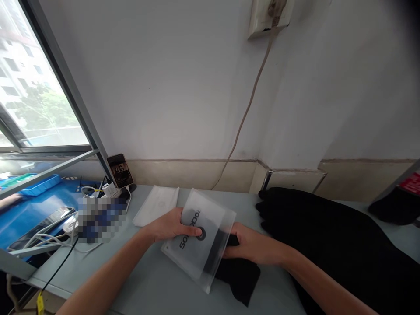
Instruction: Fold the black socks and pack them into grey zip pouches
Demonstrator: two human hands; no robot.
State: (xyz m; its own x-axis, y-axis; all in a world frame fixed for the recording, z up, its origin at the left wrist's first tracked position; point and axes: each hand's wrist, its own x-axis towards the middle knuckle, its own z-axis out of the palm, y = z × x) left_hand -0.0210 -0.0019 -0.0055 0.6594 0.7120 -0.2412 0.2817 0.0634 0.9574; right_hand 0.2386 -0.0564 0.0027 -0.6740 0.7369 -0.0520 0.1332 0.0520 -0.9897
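Note:
My left hand grips a frosted plastic pouch with dark lettering, thumb lying across its printed face. My right hand is closed on a folded black sock at the pouch's open right side; part of the black fabric sits inside the pouch and the rest hangs out below onto the table. Both hands hold these just above the pale grey table.
A pile of black socks covers the table's right half. A flat stack of empty white pouches lies behind my left hand. A phone leans against the window frame, with chargers and cables at left. A wall cord hangs down.

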